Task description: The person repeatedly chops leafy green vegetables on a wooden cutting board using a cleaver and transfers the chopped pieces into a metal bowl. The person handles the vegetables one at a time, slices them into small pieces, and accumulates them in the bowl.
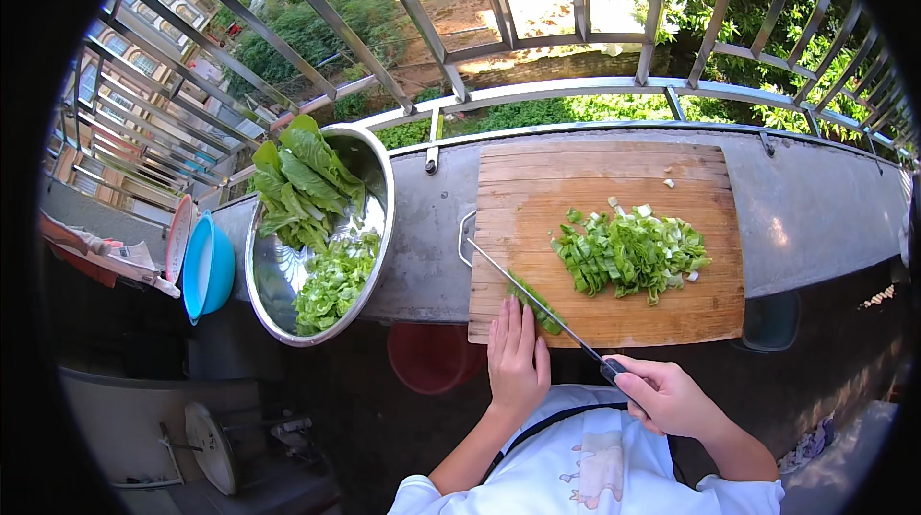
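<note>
Head view, lower centre: I saw the right hand (667, 396) clench a knife (570, 331). The left hand (516, 362) lay, fingers together.

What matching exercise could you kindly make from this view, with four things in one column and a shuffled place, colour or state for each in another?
Things:
1. Kitchen knife
2. Steel bowl
3. Heap of chopped leafy greens
4. Plastic basin nearest the bowl's left side

Places, colours, states:
A. Turquoise blue
B. Lying on the wooden cutting board
C. In the grip of the right hand
D. Holding whole leaves and cut pieces

Right pairs: 1-C, 2-D, 3-B, 4-A
</note>
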`<state>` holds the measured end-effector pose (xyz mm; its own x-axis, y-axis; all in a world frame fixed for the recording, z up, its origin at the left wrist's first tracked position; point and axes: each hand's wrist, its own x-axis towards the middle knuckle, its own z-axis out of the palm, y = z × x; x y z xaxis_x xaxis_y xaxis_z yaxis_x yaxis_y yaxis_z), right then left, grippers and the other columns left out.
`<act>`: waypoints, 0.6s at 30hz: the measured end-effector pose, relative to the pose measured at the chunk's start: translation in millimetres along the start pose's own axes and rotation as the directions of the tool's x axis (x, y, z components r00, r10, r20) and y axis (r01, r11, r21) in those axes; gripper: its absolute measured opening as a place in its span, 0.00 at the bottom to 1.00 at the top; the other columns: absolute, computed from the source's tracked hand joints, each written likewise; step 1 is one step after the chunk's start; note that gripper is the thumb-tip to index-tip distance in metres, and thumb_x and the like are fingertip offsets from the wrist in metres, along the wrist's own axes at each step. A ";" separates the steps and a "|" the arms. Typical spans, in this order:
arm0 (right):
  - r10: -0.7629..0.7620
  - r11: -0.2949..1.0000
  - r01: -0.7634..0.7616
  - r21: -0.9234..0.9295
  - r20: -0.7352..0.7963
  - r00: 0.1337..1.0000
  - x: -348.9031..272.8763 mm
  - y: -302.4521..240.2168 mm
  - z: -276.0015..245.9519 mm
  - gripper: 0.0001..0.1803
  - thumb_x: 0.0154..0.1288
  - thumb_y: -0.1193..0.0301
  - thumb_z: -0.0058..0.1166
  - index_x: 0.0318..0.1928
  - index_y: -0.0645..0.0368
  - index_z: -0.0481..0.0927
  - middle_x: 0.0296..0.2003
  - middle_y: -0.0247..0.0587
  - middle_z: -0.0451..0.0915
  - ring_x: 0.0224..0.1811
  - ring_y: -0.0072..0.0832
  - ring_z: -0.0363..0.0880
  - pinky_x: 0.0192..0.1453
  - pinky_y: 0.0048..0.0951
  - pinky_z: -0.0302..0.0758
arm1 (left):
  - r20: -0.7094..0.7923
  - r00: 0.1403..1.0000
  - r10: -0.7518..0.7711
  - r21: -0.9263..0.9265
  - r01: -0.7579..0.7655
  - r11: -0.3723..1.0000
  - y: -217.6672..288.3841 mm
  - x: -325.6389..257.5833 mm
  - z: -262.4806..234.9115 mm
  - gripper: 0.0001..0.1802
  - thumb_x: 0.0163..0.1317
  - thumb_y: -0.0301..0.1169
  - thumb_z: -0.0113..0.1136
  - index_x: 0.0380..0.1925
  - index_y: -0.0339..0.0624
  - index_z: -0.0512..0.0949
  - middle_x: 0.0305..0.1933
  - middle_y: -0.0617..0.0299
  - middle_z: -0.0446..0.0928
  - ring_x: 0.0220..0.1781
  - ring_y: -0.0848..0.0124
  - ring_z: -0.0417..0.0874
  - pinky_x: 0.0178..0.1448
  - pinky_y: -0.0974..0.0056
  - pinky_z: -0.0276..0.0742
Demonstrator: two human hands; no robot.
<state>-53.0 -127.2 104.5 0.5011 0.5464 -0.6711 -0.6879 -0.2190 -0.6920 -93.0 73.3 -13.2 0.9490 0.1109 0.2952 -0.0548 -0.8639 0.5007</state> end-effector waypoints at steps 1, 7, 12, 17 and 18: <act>-0.014 1.000 0.014 -0.024 -0.005 1.000 0.5 1.1 0.7 0.19 0.70 0.66 0.45 0.59 0.59 0.69 0.21 0.21 0.63 0.20 0.09 0.59 0.21 0.14 0.57 | 0.015 1.000 0.012 0.028 -0.012 1.000 -0.2 0.1 0.5 0.25 0.58 0.26 0.50 0.56 0.27 0.67 0.63 0.40 0.63 0.67 0.48 0.61 0.68 0.48 0.53; -0.032 0.993 0.031 -0.116 -0.007 0.999 8.5 0.3 2.0 0.21 0.70 0.65 0.45 0.60 0.59 0.68 0.21 0.21 0.63 0.22 0.09 0.59 0.23 0.15 0.59 | 0.020 0.998 0.060 0.069 -0.061 0.996 -8.4 -5.7 4.7 0.23 0.58 0.27 0.50 0.55 0.30 0.69 0.63 0.42 0.64 0.67 0.50 0.62 0.67 0.50 0.55; 0.036 0.991 -0.034 -0.131 0.014 0.999 40.1 -21.2 9.5 0.23 0.71 0.61 0.43 0.61 0.59 0.66 0.16 0.23 0.62 0.14 0.11 0.57 0.16 0.17 0.57 | -0.015 0.996 0.087 0.053 -0.086 0.995 -11.5 -4.1 7.0 0.23 0.57 0.27 0.50 0.55 0.29 0.69 0.61 0.42 0.67 0.66 0.50 0.65 0.67 0.51 0.56; -0.108 0.988 0.117 -0.097 0.087 0.990 78.3 -31.6 18.9 0.23 0.70 0.59 0.43 0.60 0.60 0.68 0.13 0.26 0.64 0.08 0.14 0.56 0.10 0.20 0.55 | -0.042 0.992 0.123 0.052 -0.121 0.991 -11.9 -3.1 7.3 0.24 0.57 0.27 0.50 0.54 0.29 0.69 0.60 0.41 0.67 0.65 0.50 0.66 0.67 0.51 0.57; -0.118 0.987 0.126 -0.103 0.084 0.989 81.9 -31.0 18.1 0.23 0.70 0.59 0.43 0.59 0.60 0.68 0.13 0.27 0.64 0.08 0.14 0.56 0.10 0.20 0.55 | -0.045 0.991 0.122 0.048 -0.120 0.992 -11.9 -2.9 6.8 0.24 0.57 0.27 0.50 0.54 0.29 0.69 0.60 0.41 0.67 0.65 0.50 0.66 0.66 0.51 0.57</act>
<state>-0.2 -61.0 75.9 0.5331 0.6341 -0.5602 -0.5614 -0.2303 -0.7949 -92.9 79.9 -25.6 0.9203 0.0262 0.3903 -0.1535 -0.8935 0.4220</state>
